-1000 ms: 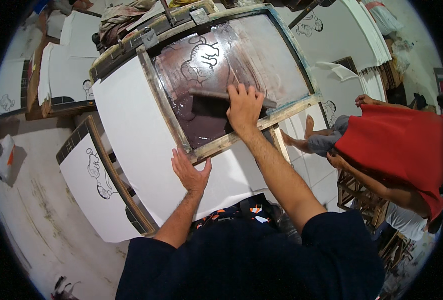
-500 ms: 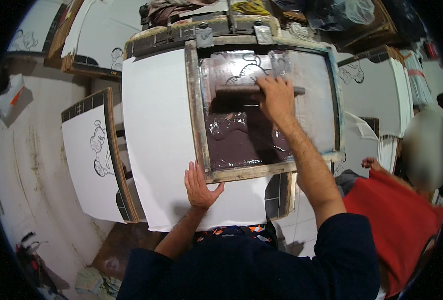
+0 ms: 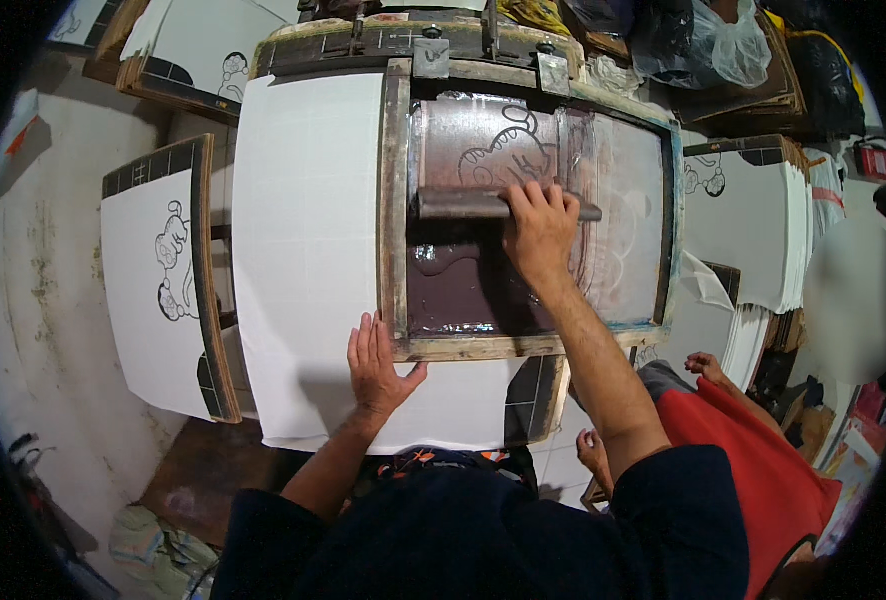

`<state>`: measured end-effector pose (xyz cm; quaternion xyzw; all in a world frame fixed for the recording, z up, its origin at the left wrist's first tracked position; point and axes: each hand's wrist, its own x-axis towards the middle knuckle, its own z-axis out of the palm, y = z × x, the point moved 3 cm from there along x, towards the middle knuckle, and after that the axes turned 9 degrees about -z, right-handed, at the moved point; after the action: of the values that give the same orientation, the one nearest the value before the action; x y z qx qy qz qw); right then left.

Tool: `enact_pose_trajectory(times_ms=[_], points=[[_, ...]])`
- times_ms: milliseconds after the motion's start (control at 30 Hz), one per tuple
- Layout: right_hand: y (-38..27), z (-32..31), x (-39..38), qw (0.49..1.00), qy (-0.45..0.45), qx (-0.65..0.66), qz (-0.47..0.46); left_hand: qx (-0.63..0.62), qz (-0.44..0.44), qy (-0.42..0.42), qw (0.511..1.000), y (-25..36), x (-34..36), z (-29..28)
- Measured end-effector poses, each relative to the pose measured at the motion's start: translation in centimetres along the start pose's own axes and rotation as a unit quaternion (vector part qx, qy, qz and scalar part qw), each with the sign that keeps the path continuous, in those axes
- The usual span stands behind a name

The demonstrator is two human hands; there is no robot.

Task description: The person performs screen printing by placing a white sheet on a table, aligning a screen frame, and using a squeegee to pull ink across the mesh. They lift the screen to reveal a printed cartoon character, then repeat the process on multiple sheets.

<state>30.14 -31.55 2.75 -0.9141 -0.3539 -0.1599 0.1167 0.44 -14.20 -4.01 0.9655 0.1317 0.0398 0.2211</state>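
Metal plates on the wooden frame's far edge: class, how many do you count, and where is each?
2: one metal plate sits near the far left corner of the wooden frame; a second plate sits farther right along that edge. None there looks hidden.

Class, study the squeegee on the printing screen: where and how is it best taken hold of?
Probably by the top of the squeegee, just right of its middle, coming from above and the near side, as the right hand does. The long bar runs crosswise, its top exposed, while glossy dark ink spreads on its near side.
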Motion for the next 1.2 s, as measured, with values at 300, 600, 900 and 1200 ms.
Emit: enact_pose_trajectory(times_ms=[300,600,900,1200], points=[[5.9,3.0,11.9,0.997,-0.033,-0.064,0.007,0.006,0.002,0.011,1.000,0.1,-0.1,-0.2],[-2.2,-1.6,-3.8,0.996,-0.087,-0.002,0.031,0.007,0.012,0.025,1.000,0.1,0.1,0.0],[-8.7,-5.8,-15.1,0.989,-0.127,0.046,0.052,0.007,0.001,0.036,0.999,0.3,0.2,-0.2],[-8.4,-5.4,-16.0,0.994,-0.105,0.038,0.023,0.014,-0.002,0.011,1.000,0.0,0.1,0.0]])
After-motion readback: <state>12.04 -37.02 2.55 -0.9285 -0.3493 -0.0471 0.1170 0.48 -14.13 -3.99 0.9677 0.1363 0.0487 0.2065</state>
